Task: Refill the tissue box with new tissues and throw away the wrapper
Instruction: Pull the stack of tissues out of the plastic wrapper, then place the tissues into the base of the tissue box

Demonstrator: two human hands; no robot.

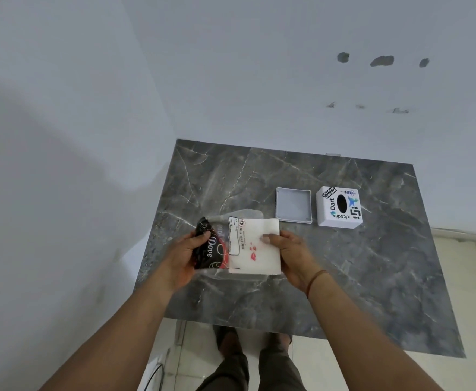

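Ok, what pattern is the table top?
Dark grey marble with pale veins, on the table top, seen in the head view.

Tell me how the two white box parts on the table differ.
The tray-like box base lies open side up, showing a plain, empty interior; the box cover sits closed side up. The base looks shallow, while the cover stands taller. The base is unmarked; the cover has an oval slot and stickers reading "Dart" and "code". Both are white, roughly square, and rest side by side on the grey marble table, untouched by either hand.
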